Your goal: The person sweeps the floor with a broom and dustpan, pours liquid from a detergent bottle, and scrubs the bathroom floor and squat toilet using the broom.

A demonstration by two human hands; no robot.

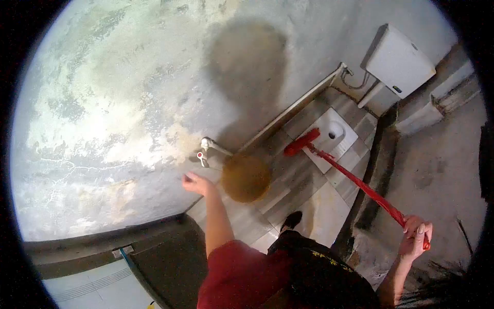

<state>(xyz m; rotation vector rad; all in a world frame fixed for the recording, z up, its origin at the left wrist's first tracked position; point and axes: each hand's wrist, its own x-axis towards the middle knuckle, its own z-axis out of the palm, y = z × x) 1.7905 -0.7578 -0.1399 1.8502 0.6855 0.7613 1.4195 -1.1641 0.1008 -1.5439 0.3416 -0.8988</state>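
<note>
My right hand (415,238) is wrapped round the end of a red handle. The handle runs up and left to a red brush head (302,142), which lies at the near left edge of the white squat toilet (334,135). My left hand (196,184) is closed just below a wall tap (205,152) with a red-centred knob, apart from it; whether anything is in its fingers is too small to tell. Right of that hand is a round brownish bucket or basin (246,178) under the tap.
A white cistern (400,62) hangs at the upper right, with a pipe (293,106) along the wall base. A dark raised ledge (374,175) borders the tiled floor (272,198). At lower left are a dark recess and a white panel (98,286). My shoe (292,220) is on the floor.
</note>
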